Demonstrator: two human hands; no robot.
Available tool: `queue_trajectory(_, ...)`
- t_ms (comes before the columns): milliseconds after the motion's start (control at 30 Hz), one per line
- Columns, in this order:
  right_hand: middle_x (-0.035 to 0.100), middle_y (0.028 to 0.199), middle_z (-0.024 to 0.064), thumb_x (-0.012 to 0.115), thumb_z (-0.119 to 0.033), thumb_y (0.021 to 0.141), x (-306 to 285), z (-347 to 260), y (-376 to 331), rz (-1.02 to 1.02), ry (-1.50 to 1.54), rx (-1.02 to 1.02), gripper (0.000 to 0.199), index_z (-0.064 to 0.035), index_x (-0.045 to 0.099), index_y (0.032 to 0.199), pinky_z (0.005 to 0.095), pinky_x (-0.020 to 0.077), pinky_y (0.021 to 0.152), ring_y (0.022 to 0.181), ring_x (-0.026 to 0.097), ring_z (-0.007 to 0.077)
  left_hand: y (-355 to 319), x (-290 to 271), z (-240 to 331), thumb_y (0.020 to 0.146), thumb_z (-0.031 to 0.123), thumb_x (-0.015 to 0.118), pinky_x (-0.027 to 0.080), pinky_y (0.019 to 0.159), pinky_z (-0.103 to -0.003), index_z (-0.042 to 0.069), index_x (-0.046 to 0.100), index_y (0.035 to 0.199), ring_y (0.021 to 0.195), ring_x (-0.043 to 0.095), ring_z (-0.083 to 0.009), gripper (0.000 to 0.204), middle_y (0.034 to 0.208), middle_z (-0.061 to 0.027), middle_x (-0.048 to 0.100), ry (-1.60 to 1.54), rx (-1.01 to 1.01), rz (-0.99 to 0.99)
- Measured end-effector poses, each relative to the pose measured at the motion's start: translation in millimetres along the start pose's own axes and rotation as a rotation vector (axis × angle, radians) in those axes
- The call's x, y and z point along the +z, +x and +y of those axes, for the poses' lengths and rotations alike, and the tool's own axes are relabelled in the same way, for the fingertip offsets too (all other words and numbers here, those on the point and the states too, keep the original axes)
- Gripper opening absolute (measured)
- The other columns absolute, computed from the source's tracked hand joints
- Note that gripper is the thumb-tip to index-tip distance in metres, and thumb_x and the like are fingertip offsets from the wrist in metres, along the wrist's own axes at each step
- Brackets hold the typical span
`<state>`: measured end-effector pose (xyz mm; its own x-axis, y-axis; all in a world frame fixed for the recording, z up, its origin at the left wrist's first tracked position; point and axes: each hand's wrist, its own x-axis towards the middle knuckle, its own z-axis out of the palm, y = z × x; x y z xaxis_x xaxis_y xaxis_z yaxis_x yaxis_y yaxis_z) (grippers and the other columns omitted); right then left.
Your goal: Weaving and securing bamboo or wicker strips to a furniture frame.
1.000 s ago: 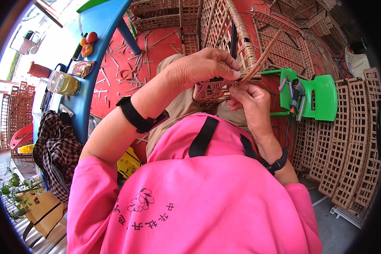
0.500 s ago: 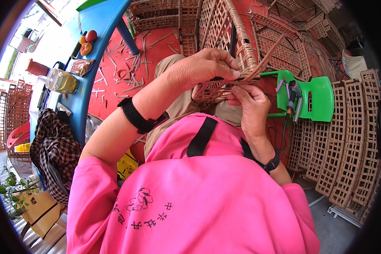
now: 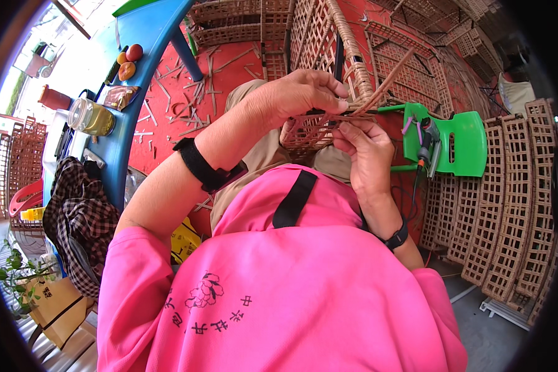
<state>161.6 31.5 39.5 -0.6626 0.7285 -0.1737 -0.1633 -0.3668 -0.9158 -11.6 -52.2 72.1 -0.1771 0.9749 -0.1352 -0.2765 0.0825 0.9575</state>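
A woven basket frame (image 3: 311,42) of tan strips stands between my knees, with a dark bar showing inside it. Its near lattice panel (image 3: 302,135) lies just under my hands. One long tan weaving strip (image 3: 390,79) sticks out from the rim toward the upper right. My left hand (image 3: 307,94) is bent over this rim, thumb and fingers closed on the strip where it meets the weave. Below and to the right, my right hand (image 3: 367,149) pinches with thumb and forefinger at the strip's underside; its fingertips partly hide what they grip.
A green plastic chair (image 3: 468,146) at the right carries a power tool (image 3: 428,139) with a cord. Stacked woven panels (image 3: 502,204) stand beyond it. At the left, a blue table (image 3: 121,133) holds a jar (image 3: 93,118) and fruit. Cut strips litter the red floor (image 3: 161,93).
My right hand has shifted slightly upward and left along the rim. My left hand stays almost where it was, and the strip still points up right.
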Motion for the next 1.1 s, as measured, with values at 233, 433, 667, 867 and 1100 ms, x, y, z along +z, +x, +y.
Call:
queue_trajectory(233,0.067,0.089,0.0125,0.063,0.001,0.087,0,-5,0,-0.036,0.078,0.072,0.012,0.0058,0.059,0.098,0.0284,0.0584,0.069,0.079,0.069,0.0217,-2,-1,1,0.082,0.013,0.071,0.044,0.082,-0.022,0.001,0.060,0.105,0.086,0.059,-0.0096,0.028,0.088,-0.0013,0.063,0.017,-0.017,0.007)
queue_trajectory(433,0.065,0.096,0.0140,0.058,0.002,0.089,-4,-13,-3,-0.069,0.172,0.158,0.015,0.0056,0.057,0.103,0.0302,0.0574,0.078,0.089,0.068,0.0237,-1,-1,1,0.082,0.013,0.070,0.044,0.081,-0.022,0.001,0.062,0.103,0.085,0.059,-0.0095,0.026,0.088,-0.0010,0.063,0.053,-0.029,0.034)
queue_trajectory(667,0.062,0.103,0.0129,0.055,0.004,0.089,-11,-17,-5,-0.126,0.283,0.245,0.021,0.0050,0.053,0.110,0.0330,0.0532,0.091,0.101,0.064,0.0239,1,-3,0,0.082,0.016,0.071,0.043,0.084,-0.024,0.001,0.065,0.103,0.089,0.059,-0.0113,0.027,0.091,-0.0024,0.065,0.123,-0.081,0.051)
queue_trajectory(867,0.061,0.108,0.0135,0.054,0.005,0.088,-7,-11,-9,-0.159,0.410,0.271,0.027,0.0033,0.053,0.115,0.0322,0.0512,0.095,0.106,0.062,0.0234,0,-5,-2,0.082,0.018,0.072,0.044,0.082,-0.024,0.002,0.066,0.099,0.086,0.059,-0.0106,0.024,0.088,-0.0006,0.065,0.183,-0.036,0.070)
queue_trajectory(1100,0.060,0.111,0.0141,0.053,0.005,0.089,-9,-14,-10,-0.183,0.300,0.239,0.030,0.0051,0.051,0.118,0.0320,0.0528,0.093,0.108,0.062,0.0253,3,-5,-4,0.082,0.019,0.072,0.045,0.079,-0.024,0.002,0.067,0.099,0.084,0.059,-0.0092,0.024,0.087,0.0001,0.065,0.179,-0.077,0.077)
